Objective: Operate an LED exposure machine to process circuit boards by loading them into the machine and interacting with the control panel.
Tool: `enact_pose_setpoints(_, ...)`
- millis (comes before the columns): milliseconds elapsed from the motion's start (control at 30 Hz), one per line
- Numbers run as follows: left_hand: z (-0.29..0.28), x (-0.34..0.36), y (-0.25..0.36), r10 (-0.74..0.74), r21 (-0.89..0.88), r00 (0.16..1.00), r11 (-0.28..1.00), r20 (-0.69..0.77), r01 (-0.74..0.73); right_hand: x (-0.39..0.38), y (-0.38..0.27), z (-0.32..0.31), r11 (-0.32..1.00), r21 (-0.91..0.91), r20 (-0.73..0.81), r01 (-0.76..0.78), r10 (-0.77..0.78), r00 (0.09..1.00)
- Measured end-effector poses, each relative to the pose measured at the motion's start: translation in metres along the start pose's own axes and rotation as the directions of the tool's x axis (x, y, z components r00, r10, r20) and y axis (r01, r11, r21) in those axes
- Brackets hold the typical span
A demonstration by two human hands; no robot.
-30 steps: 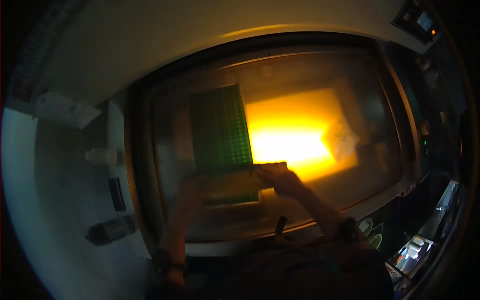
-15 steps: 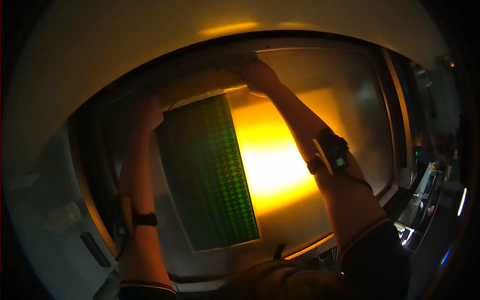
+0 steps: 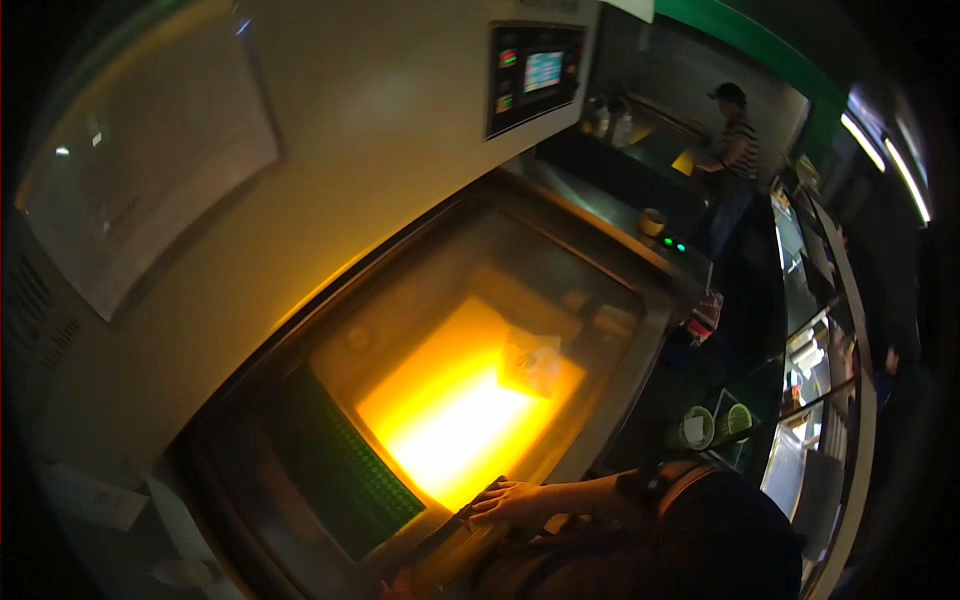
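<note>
My right hand [image 3: 503,502] is at the near edge of a large framed glass or film surface [image 3: 580,250], its fingers bent over a dark piece on the frame's front edge [image 3: 455,560]. Only a dim bit of my left hand [image 3: 398,585] shows at the lower border, by the same edge; its fingers cannot be made out. Under the clear surface lies a dark green patterned panel [image 3: 345,470], resembling a circuit board sheet. Bright yellow light [image 3: 450,440] glows beside the panel.
A pale machine body with a control panel [image 3: 538,72] rises behind the frame. Farther right, a person [image 3: 738,150] stands at a bench holding something yellow. Two green-white round containers [image 3: 697,428] stand to my right, near a lit shelf [image 3: 805,350].
My view has swung to the right. Both hands have come from the far edge of the surface back to its near edge. The green panel stays under the surface.
</note>
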State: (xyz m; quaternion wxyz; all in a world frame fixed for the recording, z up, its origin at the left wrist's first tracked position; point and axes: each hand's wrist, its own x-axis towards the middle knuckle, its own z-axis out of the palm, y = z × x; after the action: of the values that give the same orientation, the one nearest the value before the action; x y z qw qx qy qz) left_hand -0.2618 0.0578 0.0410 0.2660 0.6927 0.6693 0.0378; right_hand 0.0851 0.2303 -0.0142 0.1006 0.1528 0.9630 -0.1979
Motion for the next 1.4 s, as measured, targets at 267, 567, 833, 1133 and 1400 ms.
enact_pose_setpoints(267, -0.015, 0.034, 0.014, 0.242, 0.228, 0.963, 0.95, -0.116, -0.211, -0.003, -0.008, -0.067, 0.965, 0.057, -0.313, -0.258, 0.262, 0.913)
enact_pose_setpoints(567, 0.069, -0.001, 0.1, 0.405, 0.334, 0.906, 0.876, -0.122, -0.347, -0.19, -0.105, 0.046, 0.537, 0.282, -0.284, -0.795, 0.838, 0.465)
enact_pose_setpoints(833, 0.182, 0.041, 0.106, 0.152, 0.362, 0.985, 0.925, -0.084, -0.111, -0.35, -0.288, 0.226, -0.183, 0.583, 0.325, -0.791, 0.945, 0.021)
enact_pose_setpoints(1133, 0.299, 0.095, 0.048, -0.37, -0.119, 0.922, 0.926, -0.114, 0.357, -0.498, -0.426, 0.378, 0.061, 0.893, 0.164, -0.446, 0.879, 0.448)
enact_pose_setpoints(1400, 0.219, 0.093, 0.219, -0.431, -0.714, 0.898, -0.655, 0.087, -0.246, -0.589, -0.195, 0.383, 0.417, 0.394, 0.29, -0.819, 0.789, 0.541)
